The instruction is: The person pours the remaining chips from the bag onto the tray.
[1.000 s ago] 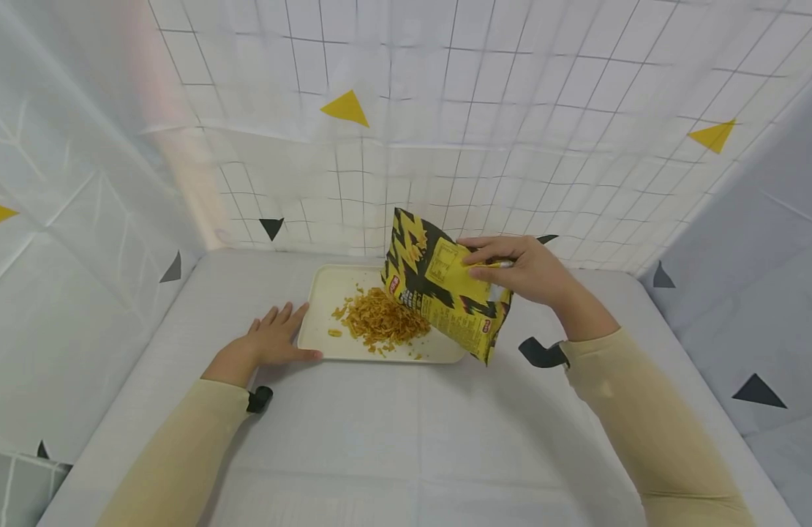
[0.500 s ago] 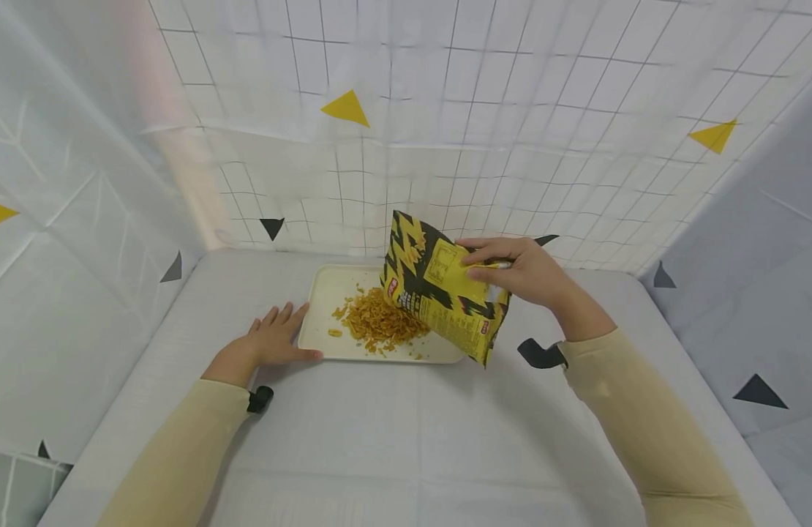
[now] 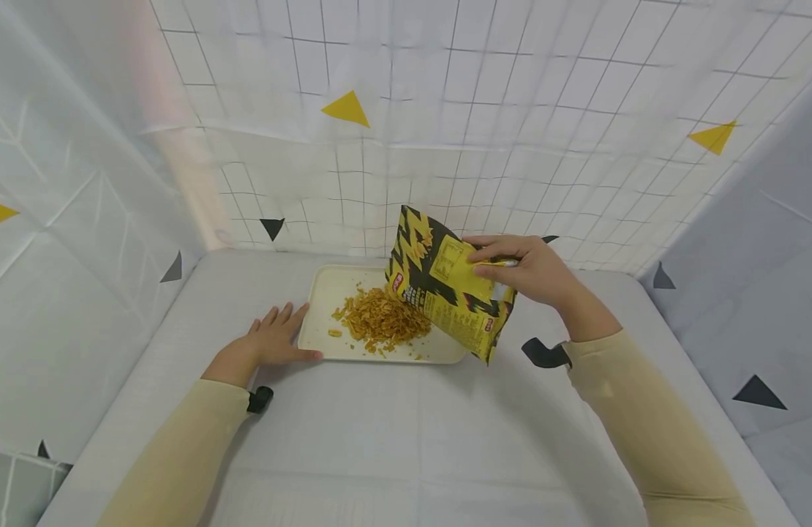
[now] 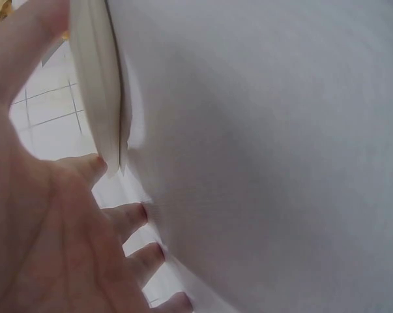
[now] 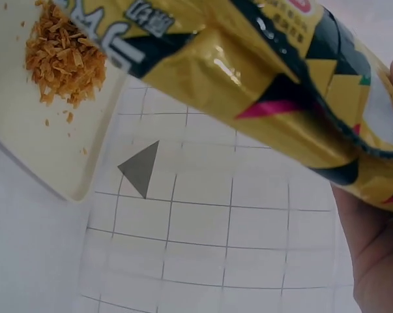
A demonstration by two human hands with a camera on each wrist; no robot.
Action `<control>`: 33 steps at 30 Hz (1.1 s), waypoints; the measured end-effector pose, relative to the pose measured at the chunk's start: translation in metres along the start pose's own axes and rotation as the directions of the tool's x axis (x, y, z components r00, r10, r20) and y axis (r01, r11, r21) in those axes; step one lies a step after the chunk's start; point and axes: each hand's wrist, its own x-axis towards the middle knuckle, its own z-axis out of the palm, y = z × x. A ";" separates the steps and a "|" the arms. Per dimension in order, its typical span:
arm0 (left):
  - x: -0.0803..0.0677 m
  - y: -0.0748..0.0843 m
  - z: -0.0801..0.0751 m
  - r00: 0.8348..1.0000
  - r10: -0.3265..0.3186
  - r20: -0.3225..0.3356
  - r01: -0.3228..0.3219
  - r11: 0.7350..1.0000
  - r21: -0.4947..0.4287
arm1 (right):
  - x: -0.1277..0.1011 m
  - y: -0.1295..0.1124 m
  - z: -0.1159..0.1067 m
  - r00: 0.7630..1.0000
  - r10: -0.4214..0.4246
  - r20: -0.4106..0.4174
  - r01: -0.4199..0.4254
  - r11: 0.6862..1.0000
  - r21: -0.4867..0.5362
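**Snack bag tipped over tray, right hand pinching it**

Head view: tray sits near the counter's far edge, a bit left of its middle. Heap of orange-brown crumbs on it, mid-tray; one larger flake lies apart toward the near left corner. Yellow-and-black bag is slanted, low edge above the heap's right side, bottom corner past the tray's near edge. Right hand clamped on the bag's upper right side, thumb below, fingers on top. Left hand spread flat, fingers straight, at the tray's left edge, thumb by its near left corner. Hands well apart. Long beige sleeves, dark straps at both wrists.

Left wrist view: thumb over the tray rim, index fingertip touching its end, other fingertips down on the counter. Nothing gripped.

Right wrist view: bag fills the top, crinkled, hiding most of the fingers. Tray corner and crumbs upper left. Dark triangle on the gridded wall sheet.
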 end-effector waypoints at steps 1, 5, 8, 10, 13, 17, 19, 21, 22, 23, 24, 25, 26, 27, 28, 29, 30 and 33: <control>0.000 0.000 0.000 1.000 0.000 0.001 0.000 1.000 0.000 | 0.000 0.000 -0.001 1.000 0.001 -0.003 -0.001 1.000 -0.002; -0.001 0.001 -0.001 1.000 -0.001 0.003 0.001 1.000 -0.007 | 0.000 0.001 -0.003 0.999 0.032 -0.010 -0.032 0.999 -0.013; 0.000 0.000 -0.001 1.000 -0.003 0.001 0.003 1.000 -0.004 | -0.001 0.001 -0.004 0.998 0.059 -0.012 -0.059 0.998 -0.027; 0.001 0.000 0.000 1.000 -0.003 -0.001 0.003 1.000 0.000 | -0.002 0.001 -0.005 0.998 0.067 -0.009 -0.067 0.997 -0.039; 0.001 0.000 0.000 1.000 -0.006 -0.001 0.006 1.000 0.000 | -0.002 0.002 -0.005 0.998 0.067 0.000 -0.067 0.997 -0.033; 0.000 0.000 0.000 1.000 -0.008 0.002 0.008 1.000 -0.005 | -0.002 0.002 -0.006 0.998 0.067 0.006 -0.067 0.997 -0.031; 0.001 0.000 0.000 1.000 -0.009 0.004 0.009 1.000 -0.003 | -0.002 0.002 -0.006 0.998 0.070 0.004 -0.069 0.997 -0.035; 0.001 0.000 0.000 1.000 -0.010 0.004 0.010 1.000 -0.002 | -0.002 0.002 -0.007 0.998 0.069 0.007 -0.069 0.997 -0.034; 0.001 -0.001 0.000 1.000 -0.009 0.003 0.009 1.000 -0.002 | -0.002 0.002 -0.007 0.997 0.073 0.010 -0.073 0.997 -0.034; 0.001 -0.001 0.000 1.000 -0.011 0.004 0.011 1.000 -0.001 | -0.003 0.002 -0.007 0.997 0.076 0.011 -0.076 0.996 -0.038; 0.001 -0.001 0.000 1.000 -0.008 0.003 0.008 1.000 -0.002 | -0.003 0.001 -0.008 0.997 0.076 0.008 -0.076 0.996 -0.039; 0.001 -0.001 0.000 1.000 -0.008 0.004 0.008 1.000 -0.003 | -0.004 0.001 -0.009 0.997 0.079 0.003 -0.079 0.996 -0.040; 0.001 -0.002 0.000 1.000 -0.008 0.005 0.008 1.000 -0.004 | -0.004 0.000 -0.009 0.996 0.086 -0.001 -0.086 0.995 -0.042; 0.001 -0.002 0.000 1.000 -0.008 0.007 0.008 1.000 -0.004 | -0.005 0.000 -0.010 0.995 0.095 -0.004 -0.095 0.995 -0.043; 0.001 -0.002 0.000 1.000 -0.007 0.008 0.007 1.000 -0.005 | -0.005 -0.001 -0.011 0.995 0.104 -0.007 -0.104 0.994 -0.044; 0.001 -0.002 0.000 1.000 -0.005 0.008 0.005 1.000 -0.005 | -0.006 -0.001 -0.011 0.994 0.111 -0.009 -0.112 0.993 -0.040; 0.000 -0.002 0.000 1.000 -0.004 0.007 0.004 1.000 -0.006 | -0.006 -0.001 -0.012 0.994 0.113 -0.012 -0.114 0.993 -0.036; 0.000 -0.002 0.000 1.000 -0.009 0.009 0.009 1.000 -0.009 | -0.007 -0.002 -0.013 0.992 0.124 -0.004 -0.124 0.992 -0.027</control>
